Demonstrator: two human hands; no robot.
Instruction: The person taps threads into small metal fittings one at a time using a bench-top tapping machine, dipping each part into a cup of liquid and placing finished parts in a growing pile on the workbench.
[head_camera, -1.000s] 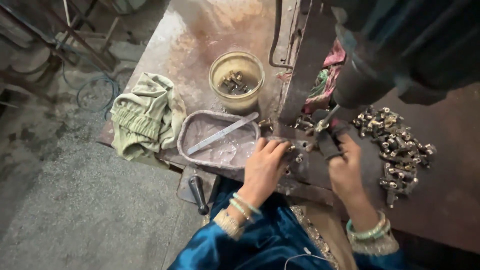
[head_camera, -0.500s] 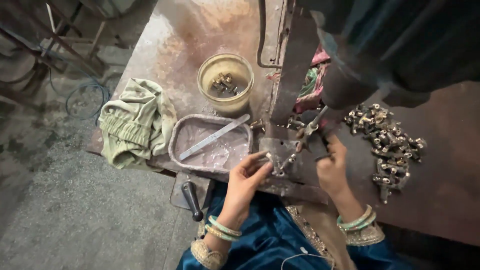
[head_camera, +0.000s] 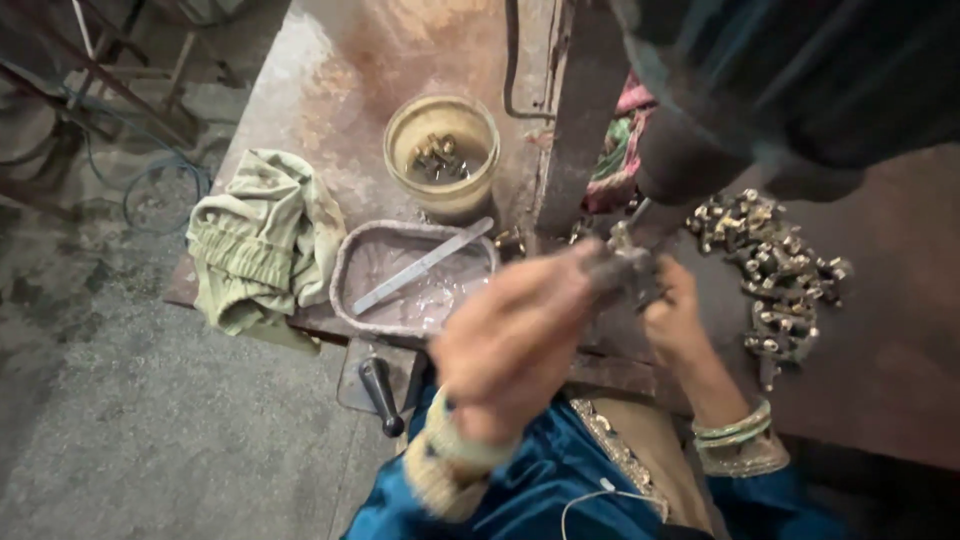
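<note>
My left hand is raised and blurred in front of the machine, its fingertips reaching a small dark metal fitting. Its grip cannot be made out through the blur. My right hand is curled around the same fitting from the right, just below the dark machine column. A heap of several small brass-coloured fittings lies on the rusty table right of my right hand. Both wrists wear bangles over blue sleeves.
A round yellowish tub holding a few fittings stands behind an oval metal tray with a flat metal strip across it. A crumpled green cloth lies on the table's left edge. A black-handled tool sits below the tray.
My left hand has lifted from near the tray's edge up and right to the fitting at the machine. The view has closed in and shifted; my right hand stays by the fitting.
</note>
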